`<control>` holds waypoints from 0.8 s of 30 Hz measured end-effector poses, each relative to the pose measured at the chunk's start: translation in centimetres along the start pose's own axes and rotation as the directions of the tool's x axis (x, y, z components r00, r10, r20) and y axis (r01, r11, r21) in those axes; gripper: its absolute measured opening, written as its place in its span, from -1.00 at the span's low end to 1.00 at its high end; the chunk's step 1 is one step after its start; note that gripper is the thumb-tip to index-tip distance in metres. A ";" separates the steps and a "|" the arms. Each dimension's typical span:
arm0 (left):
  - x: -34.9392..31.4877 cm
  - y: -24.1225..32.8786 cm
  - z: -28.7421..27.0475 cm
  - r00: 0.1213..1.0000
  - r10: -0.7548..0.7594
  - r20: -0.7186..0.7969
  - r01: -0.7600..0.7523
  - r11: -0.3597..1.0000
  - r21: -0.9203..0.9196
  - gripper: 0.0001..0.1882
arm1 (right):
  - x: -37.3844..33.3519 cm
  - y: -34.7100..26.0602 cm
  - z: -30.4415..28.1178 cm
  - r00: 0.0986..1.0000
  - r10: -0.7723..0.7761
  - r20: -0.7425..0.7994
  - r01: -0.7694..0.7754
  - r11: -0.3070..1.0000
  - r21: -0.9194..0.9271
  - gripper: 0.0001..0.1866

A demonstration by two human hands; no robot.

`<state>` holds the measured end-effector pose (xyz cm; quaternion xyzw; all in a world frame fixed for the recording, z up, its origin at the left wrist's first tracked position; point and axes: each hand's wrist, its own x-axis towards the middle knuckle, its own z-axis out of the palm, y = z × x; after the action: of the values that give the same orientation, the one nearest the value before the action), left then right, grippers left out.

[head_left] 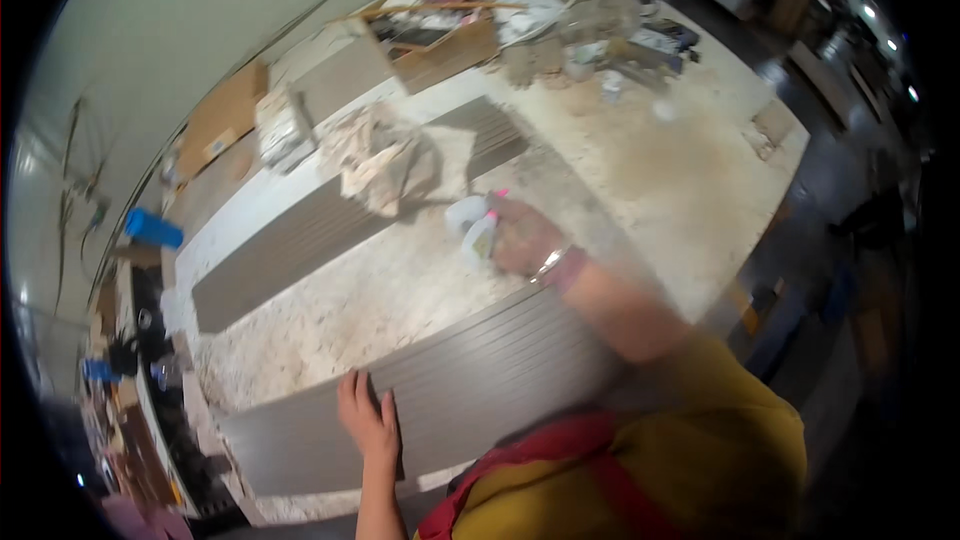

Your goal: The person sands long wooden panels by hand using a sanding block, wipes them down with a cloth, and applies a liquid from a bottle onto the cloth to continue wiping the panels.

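Note:
My left hand (366, 418) lies flat near the left end of a long grey grooved panel (480, 365), its fingers reaching the panel's far edge. Beyond that panel, my right hand (525, 235) is closed around a small whitish, rounded object (468, 214) with a bright pink part. Motion blur hides its exact kind. A second grooved panel (300, 250) lies farther back, roughly parallel to the near one. On top of it sits a crumpled beige cloth (385, 162), just left of my right hand.
The worktable (690, 180) is pale and dusty. At the back stands a cardboard box (450, 55) full of odds and ends, with cups and tools (655, 45) to its right. A blue cylinder (153, 228) is at the far left. Flat cardboard (222, 120) leans near the wall.

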<state>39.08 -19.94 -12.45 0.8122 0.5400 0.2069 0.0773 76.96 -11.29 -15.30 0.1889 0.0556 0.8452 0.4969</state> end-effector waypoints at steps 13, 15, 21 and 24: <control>0.4 1.1 -0.4 0.996 -0.051 0.069 0.047 0.997 0.059 -0.50 | 1.4 -17.1 2.7 0.576 -0.818 -0.008 0.343 0.250 -0.905 -0.73; -0.2 0.5 -0.6 0.994 -0.085 0.069 0.080 0.993 0.082 -0.50 | 7.0 -14.1 4.8 0.597 -0.627 -0.501 0.694 0.716 -0.069 -0.71; 0.8 0.4 -0.4 0.991 -0.073 0.115 0.065 0.995 0.073 -0.49 | 14.2 -25.2 7.2 0.516 -0.855 -0.053 0.571 0.389 -0.723 -0.67; 0.3 0.3 -0.6 0.984 -0.137 0.114 0.128 0.989 0.080 -0.48 | 19.3 -24.5 11.5 0.320 -0.942 -0.097 0.651 0.293 -0.700 -0.75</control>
<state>39.18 -19.82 -11.67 0.7876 0.5944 0.1328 0.0938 92.96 16.52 -6.53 -0.2436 0.0302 0.4484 0.8595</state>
